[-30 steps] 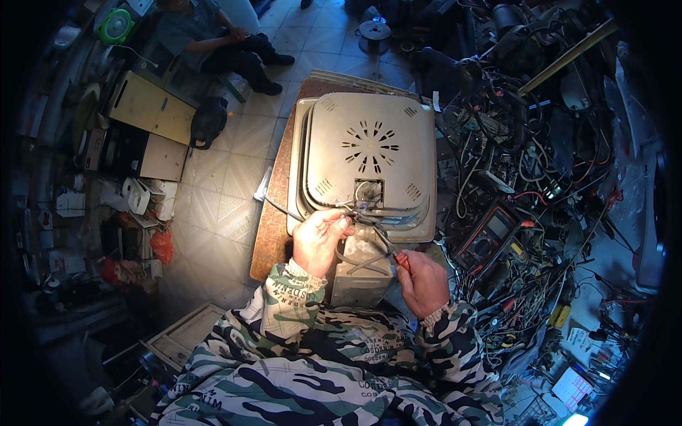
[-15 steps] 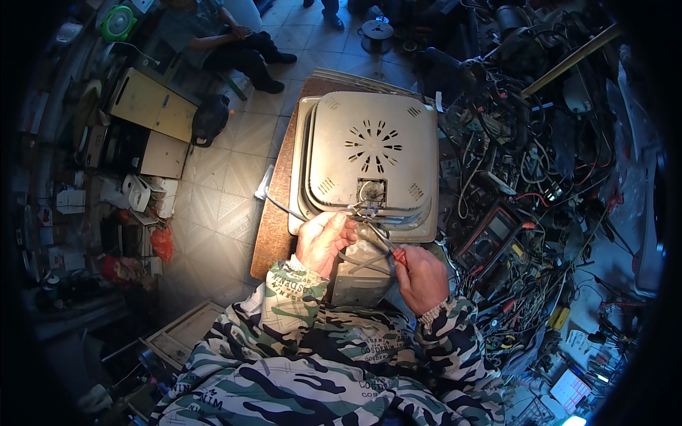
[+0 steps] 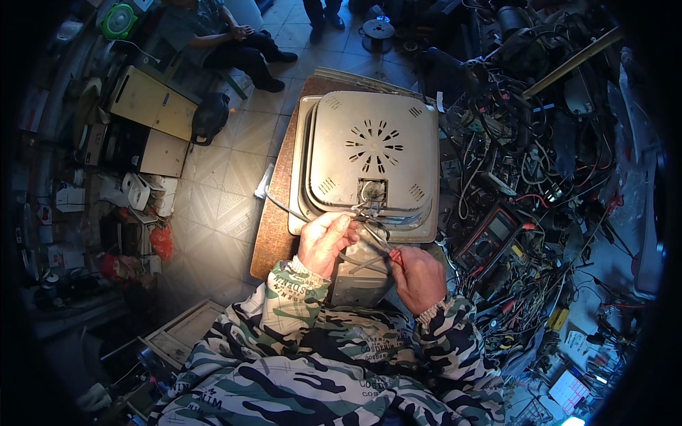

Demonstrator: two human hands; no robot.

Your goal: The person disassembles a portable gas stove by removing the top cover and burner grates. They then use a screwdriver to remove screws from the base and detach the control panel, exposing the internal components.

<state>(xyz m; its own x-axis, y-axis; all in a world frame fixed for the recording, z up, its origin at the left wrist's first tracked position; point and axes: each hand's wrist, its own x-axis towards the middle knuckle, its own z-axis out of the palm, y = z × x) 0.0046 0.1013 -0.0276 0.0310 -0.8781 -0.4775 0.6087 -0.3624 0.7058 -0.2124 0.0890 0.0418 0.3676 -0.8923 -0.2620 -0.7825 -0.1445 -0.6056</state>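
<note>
A beige square appliance point(image 3: 373, 128) with a radial vent lies face down on a brown board point(image 3: 273, 241), its small square opening showing wires near the front edge. My left hand point(image 3: 323, 245) pinches dark cord and wires point(image 3: 284, 209) at that edge. My right hand point(image 3: 419, 280) grips a red-handled metal tool point(image 3: 396, 255) whose tip reaches toward those wires beside my left fingers; which kind of tool it is, I cannot tell. Loops of grey cable hang over a metal box point(image 3: 355, 287) beneath the front of the appliance.
Tangled cables and parts point(image 3: 540, 156) cover the right side, with a multimeter point(image 3: 490, 234) among them. At left are cabinets point(image 3: 156, 103), a green fan point(image 3: 117, 21) and a red bag point(image 3: 160, 241). A seated person point(image 3: 256, 57), another's legs point(image 3: 323, 14) and a wire spool point(image 3: 376, 35) are beyond the board.
Both hands have shifted only a little at the wires, the right tool raised slightly. At the top, another person's legs have stepped further into view.
</note>
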